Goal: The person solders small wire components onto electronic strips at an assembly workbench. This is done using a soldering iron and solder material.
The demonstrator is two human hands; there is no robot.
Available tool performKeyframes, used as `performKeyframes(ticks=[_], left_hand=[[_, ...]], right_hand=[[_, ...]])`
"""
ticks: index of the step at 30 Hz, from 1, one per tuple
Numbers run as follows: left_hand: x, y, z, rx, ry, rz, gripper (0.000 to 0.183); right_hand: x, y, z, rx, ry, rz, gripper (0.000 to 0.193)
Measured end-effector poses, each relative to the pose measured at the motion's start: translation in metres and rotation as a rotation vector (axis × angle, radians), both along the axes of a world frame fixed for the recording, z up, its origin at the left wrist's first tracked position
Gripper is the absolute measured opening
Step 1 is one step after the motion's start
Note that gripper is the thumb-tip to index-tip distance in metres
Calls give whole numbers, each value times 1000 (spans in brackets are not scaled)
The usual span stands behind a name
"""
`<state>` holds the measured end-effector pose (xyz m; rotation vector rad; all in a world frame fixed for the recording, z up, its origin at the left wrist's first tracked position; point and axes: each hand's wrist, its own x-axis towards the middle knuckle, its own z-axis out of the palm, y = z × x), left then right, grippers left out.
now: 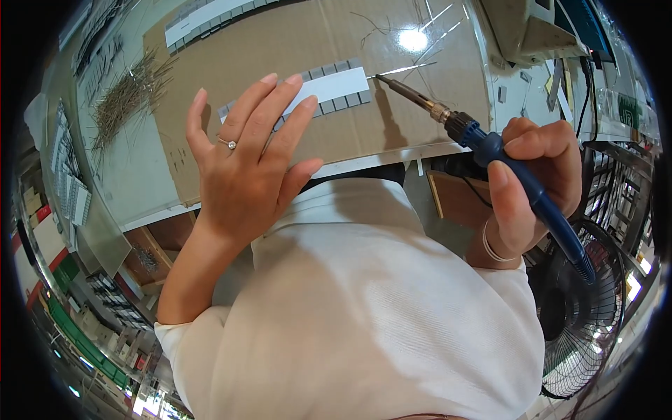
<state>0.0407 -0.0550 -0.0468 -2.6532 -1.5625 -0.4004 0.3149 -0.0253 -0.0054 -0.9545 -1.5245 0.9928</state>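
Observation:
My left hand (pixel 241 164) lies with fingers spread over a white strip (pixel 339 85) edged on both long sides with small grey squares. Its fingertips rest on or just above the strip's left and middle part, hiding some of it. In my right hand (pixel 546 164) is a soldering iron (pixel 525 173) with a dark blue handle, gripped between thumb and fingers. The iron's tip points left, close to the strip's right end. At that tip a thin silvery wire (pixel 413 68) runs off to the right; whether they touch I cannot tell.
Beneath the strip is a brown cardboard sheet (pixel 364 136) on the worktable. A similar strip (pixel 210 24) lies at the far edge. To the left sits a heap of thin wires (pixel 129 101). A beige device (pixel 525 35) stands far right, and a black fan (pixel 581 315) is near right.

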Motion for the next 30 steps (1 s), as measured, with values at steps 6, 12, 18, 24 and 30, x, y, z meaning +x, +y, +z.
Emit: performKeyframes(ticks=[6, 12, 18, 24, 30], left_hand=[[1, -1, -1, 9, 4, 0, 45], [0, 0, -2, 7, 4, -8, 44], [-3, 0, -3, 31, -13, 12, 45], [-6, -9, -5, 105, -226, -72, 56], [-41, -48, -14, 394, -228, 117, 22]], right_hand=[[0, 1, -1, 6, -3, -13, 23], [-2, 0, 1, -63, 0, -33, 23], [-9, 8, -5, -40, 20, -101, 30], [7, 6, -4, -16, -126, -156, 21], [49, 22, -23, 183, -34, -131, 20]])
